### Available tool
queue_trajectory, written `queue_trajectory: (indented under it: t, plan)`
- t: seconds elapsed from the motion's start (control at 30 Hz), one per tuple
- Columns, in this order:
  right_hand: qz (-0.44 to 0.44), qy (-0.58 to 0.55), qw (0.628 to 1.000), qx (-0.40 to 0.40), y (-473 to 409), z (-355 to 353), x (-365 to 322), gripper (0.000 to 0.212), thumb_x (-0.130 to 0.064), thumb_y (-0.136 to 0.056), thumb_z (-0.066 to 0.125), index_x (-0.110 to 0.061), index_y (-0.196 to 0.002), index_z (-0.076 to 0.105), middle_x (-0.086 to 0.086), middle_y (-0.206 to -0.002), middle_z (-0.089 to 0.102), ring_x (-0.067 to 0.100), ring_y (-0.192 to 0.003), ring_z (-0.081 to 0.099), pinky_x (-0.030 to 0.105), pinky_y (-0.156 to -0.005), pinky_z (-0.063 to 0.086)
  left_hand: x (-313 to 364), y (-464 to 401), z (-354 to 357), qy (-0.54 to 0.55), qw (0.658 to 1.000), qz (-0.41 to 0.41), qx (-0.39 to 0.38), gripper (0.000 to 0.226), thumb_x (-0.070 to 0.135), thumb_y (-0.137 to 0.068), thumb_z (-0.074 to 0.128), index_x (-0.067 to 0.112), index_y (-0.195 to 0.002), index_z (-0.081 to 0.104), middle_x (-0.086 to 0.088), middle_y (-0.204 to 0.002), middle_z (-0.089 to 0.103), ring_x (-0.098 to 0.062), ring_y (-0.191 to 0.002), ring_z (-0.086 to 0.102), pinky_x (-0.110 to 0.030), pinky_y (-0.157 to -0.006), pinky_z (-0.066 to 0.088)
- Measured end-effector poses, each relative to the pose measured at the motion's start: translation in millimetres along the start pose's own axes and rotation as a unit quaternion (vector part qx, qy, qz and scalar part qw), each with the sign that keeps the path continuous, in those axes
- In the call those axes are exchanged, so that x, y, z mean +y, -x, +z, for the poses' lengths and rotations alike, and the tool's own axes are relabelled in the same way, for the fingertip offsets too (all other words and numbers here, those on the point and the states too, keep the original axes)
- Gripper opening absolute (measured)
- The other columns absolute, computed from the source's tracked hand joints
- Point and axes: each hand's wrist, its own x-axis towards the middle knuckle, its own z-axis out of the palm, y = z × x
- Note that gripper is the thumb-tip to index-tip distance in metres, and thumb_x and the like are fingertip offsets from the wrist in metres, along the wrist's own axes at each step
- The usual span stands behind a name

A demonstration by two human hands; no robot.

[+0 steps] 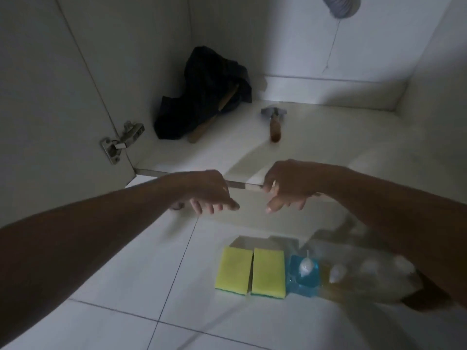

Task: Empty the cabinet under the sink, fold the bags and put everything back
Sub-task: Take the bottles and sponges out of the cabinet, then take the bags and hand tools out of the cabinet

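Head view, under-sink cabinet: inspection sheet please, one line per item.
Surface: white cabinet floor, tiled floor in front.
Job's things: dark bag slumped in back left corner over a wooden handle; hammer lying mid-cabinet.
Clutter: two yellow sponges and bottles on the tiles.
Grippers: left hand and right hand at the cabinet's front edge, fingers empty.
Cables: nothing seen.
Surroundings: door hinge left, ribbed drain hose above.

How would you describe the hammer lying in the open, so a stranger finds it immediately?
Look inside the cabinet, on its white floor near the back wall. The hammer lies right of the dark bag; unlike the wooden handle poking from that bag, its metal head shows fully.
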Motion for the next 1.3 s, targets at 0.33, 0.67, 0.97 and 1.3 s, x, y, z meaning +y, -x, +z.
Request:
queue_trajectory:
  t: [0.33, 0.67, 0.97, 1.3]
  plan:
    - [0.038, -0.097, 0.987, 0.125, -46.0, -95.4, -1.0, 0.041, -0.023, -0.083, 0.077, -0.003, -0.116, 0.062, 0.018, -0.102, 0.071, 0.025, -0.088, 0.073, 0.046, -0.076, 0.061, 15.9, -43.3, -95.9, -0.067, 0.968, 0.03, 0.24, 0.037, 0.023, -0.09, 0.061, -0.006, -0.113, 0.064, -0.018, -0.11, 0.065, -0.035, -0.109, 0.06, -0.04, -0.095, 0.048]
    - [0.096, 0.077, 0.966, 0.226, -147.8, -111.6, 39.2, 0.048, -0.014, -0.085, 0.056, -0.014, -0.132, 0.055, 0.009, -0.1, 0.051, 0.023, -0.067, 0.054, 0.03, -0.054, 0.056, -27.0, -157.7, -108.9, -0.099, 0.944, -0.039, 0.312, 0.043, 0.007, -0.083, 0.054, 0.003, -0.125, 0.048, -0.017, -0.135, 0.045, -0.032, -0.127, 0.042, -0.036, -0.1, 0.04]
    - [0.134, -0.025, 0.944, 0.3, -207.9, -100.1, 75.7, 0.048, -0.02, -0.081, 0.063, -0.009, -0.127, 0.056, 0.012, -0.1, 0.058, 0.026, -0.08, 0.053, 0.027, -0.062, 0.039, -40.1, -196.8, -108.4, -0.034, 0.922, -0.082, 0.376, 0.049, 0.011, -0.087, 0.057, 0.007, -0.134, 0.046, -0.02, -0.141, 0.036, -0.037, -0.127, 0.041, -0.037, -0.103, 0.037]
    - [0.102, -0.136, 0.911, 0.377, -191.6, -90.6, 78.0, 0.039, -0.025, -0.086, 0.057, -0.016, -0.123, 0.062, 0.013, -0.118, 0.064, 0.031, -0.107, 0.06, 0.024, -0.074, 0.036, 22.5, -174.1, -88.7, 0.102, 0.893, -0.077, 0.431, 0.056, 0.008, -0.088, 0.053, 0.003, -0.136, 0.026, -0.021, -0.126, 0.051, -0.035, -0.112, 0.055, -0.036, -0.085, 0.046]
